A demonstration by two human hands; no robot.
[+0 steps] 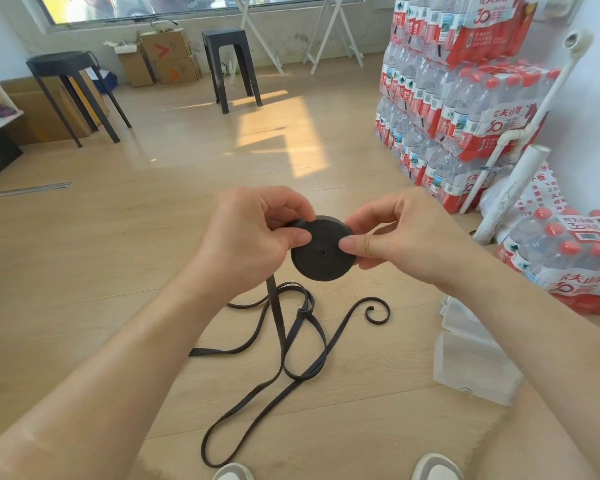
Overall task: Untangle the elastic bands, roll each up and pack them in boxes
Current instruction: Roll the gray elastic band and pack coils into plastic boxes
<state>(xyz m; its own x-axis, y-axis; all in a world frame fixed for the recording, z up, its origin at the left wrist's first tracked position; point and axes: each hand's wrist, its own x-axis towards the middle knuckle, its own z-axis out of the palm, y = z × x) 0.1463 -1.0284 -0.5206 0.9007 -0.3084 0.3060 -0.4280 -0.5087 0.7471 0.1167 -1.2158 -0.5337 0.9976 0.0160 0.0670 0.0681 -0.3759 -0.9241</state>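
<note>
Both hands hold a flat black roll of elastic band [321,251] above the wooden floor. My left hand [253,237] pinches its left edge with thumb on the face. My right hand [402,233] grips its right side, thumb pressed near the centre. From the roll a loose black band [278,323] hangs down and lies in loops on the floor, with a knot [302,313] in it and a curled end [371,311]. Clear plastic boxes [471,358] stand on the floor at lower right, under my right forearm.
Stacked packs of water bottles [465,98] fill the right side, with white pipes [513,188] leaning on them. Two black stools [73,95] [231,64] and cardboard boxes [167,57] stand at the far wall. My shoes [433,467] show at the bottom edge.
</note>
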